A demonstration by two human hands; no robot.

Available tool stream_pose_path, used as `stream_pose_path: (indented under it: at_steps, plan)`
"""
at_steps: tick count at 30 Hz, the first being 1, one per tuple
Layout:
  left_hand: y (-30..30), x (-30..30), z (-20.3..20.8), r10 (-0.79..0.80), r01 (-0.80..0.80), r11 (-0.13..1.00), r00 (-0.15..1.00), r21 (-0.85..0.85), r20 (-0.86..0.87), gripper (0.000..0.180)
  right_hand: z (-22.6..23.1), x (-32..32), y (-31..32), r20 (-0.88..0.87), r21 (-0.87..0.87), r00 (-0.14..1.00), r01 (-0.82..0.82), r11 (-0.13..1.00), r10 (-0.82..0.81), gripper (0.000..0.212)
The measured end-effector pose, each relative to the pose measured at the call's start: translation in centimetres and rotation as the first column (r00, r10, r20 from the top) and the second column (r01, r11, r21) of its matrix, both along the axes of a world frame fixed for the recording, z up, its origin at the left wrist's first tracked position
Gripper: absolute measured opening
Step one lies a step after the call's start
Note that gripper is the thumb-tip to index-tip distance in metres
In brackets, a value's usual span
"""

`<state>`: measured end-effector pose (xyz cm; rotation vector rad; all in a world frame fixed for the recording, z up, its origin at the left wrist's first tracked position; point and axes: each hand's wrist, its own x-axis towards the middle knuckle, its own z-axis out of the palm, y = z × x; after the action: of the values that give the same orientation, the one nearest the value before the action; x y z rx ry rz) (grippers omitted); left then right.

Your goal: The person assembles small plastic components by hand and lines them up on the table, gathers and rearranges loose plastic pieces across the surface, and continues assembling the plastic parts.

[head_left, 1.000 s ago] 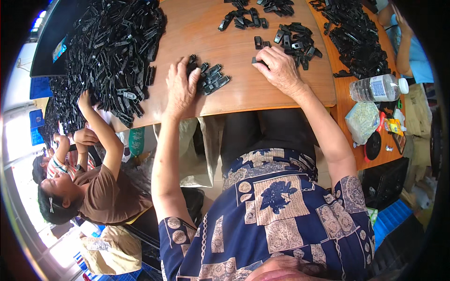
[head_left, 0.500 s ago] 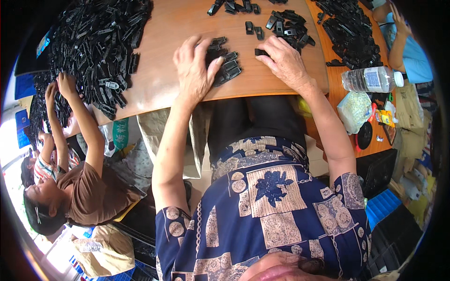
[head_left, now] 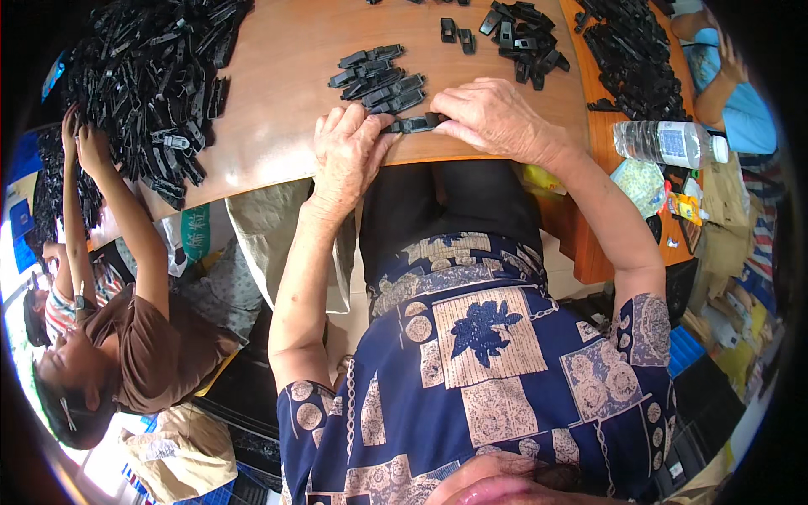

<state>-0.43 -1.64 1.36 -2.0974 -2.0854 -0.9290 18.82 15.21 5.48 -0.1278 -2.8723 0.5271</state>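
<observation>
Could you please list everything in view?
Table: one, brown, ahead
Large heap: one, black, left
Grouped parts: several, black, middle
Loose parts: two, black, upper middle
Cluster: one, black, right of them
Side heap: one, black, far right
Bottle: one, clear, right
Packet: one, yellow, near bottle
Sack: one, tan, lower left
Co-workers: three or more, brown, striped, light-blue clothing, sides
Held piece: one, black, between grips
Left grip: one, bare, left
Right grip: one, bare, right

Left hand (head_left: 347, 157) and right hand (head_left: 497, 119) pinch a black part (head_left: 414, 125)
</observation>
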Motion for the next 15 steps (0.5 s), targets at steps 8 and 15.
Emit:
stream_pose_path:
  at_steps: [8,15]
  plan:
    - [0.5,0.1,0.5,-0.012,0.012,1.000,0.996,0.003,0.084,0.022,0.1,-0.5,-0.8,0.051,0.025,0.998,0.040,0.999,-0.042,0.023]
    - [0.3,-0.1,-0.1,-0.014,0.013,1.000,0.995,0.012,0.102,0.023,-0.5,-2.4,-2.5,0.048,-0.034,0.996,0.080,0.996,-0.078,0.020]
